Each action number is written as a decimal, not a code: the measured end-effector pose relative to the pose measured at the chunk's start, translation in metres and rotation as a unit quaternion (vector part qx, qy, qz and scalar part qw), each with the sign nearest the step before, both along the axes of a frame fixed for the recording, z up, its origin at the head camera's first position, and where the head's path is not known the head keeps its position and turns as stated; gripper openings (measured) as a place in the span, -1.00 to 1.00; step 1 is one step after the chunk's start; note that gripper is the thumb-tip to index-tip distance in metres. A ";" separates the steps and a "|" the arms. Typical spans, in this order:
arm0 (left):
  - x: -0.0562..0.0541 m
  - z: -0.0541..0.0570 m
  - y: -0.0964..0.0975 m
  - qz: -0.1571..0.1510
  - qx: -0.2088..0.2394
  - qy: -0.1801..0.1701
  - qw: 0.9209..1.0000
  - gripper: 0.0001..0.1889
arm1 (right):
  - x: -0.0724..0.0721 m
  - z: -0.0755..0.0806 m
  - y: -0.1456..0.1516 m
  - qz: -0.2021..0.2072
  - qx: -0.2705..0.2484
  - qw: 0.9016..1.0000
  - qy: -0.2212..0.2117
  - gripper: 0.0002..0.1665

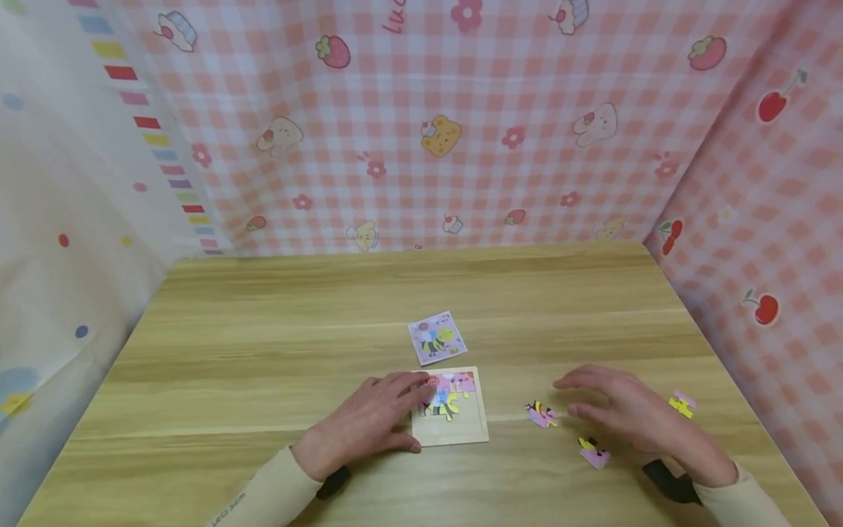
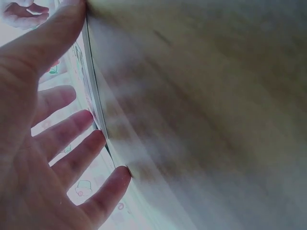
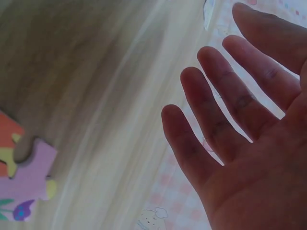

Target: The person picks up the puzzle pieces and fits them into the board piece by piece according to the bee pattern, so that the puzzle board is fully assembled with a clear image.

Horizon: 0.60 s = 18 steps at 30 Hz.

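A square wooden puzzle tray (image 1: 454,434) lies near the middle of the table, its upper part filled with joined pink, blue and yellow jigsaw pieces (image 1: 451,391). My left hand (image 1: 369,417) rests at the tray's left side, fingers over the upper left corner and thumb by the lower left edge. To the right, my right hand (image 1: 619,406) hovers over the table with fingers spread and holding nothing. Just left of its fingertips lies a pink, yellow and black jigsaw piece (image 1: 541,414). Another pink and yellow piece (image 1: 594,454) lies below that hand.
Behind the tray lies a picture card (image 1: 437,339) with a bee on it. A yellow and pink piece (image 1: 682,404) sits right of my right hand; an orange piece (image 3: 7,132) shows in the right wrist view. Patterned cloths (image 1: 421,183) hang around the wooden table (image 1: 263,329).
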<state>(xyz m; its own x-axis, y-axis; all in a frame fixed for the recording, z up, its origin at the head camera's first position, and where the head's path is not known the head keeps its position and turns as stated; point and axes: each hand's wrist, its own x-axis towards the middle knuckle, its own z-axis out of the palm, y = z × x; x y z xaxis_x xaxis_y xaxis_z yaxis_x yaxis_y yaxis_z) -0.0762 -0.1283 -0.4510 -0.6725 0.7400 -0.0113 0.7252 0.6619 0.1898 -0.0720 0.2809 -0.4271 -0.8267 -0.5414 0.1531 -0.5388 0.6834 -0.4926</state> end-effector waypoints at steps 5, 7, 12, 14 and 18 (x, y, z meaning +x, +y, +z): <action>-0.001 0.001 0.001 0.003 0.004 -0.008 1.000 -0.07 | -0.001 -0.003 0.002 0.021 0.012 0.999 -0.022 -0.66; -0.001 0.001 0.001 0.004 0.000 -0.014 1.000 -0.08 | -0.002 -0.004 0.001 0.024 0.015 0.999 -0.038 -0.68; -0.001 0.001 0.001 0.003 -0.008 -0.022 1.000 -0.14 | -0.002 -0.005 -0.001 0.022 0.009 0.997 -0.078 -0.71; 0.000 0.001 0.000 0.000 -0.004 -0.020 1.000 -0.16 | -0.002 -0.007 -0.002 0.025 0.001 0.996 -0.088 -0.72; 0.000 0.001 0.000 -0.004 0.000 -0.018 1.000 -0.19 | -0.002 -0.011 -0.006 0.037 -0.009 0.995 -0.096 -0.71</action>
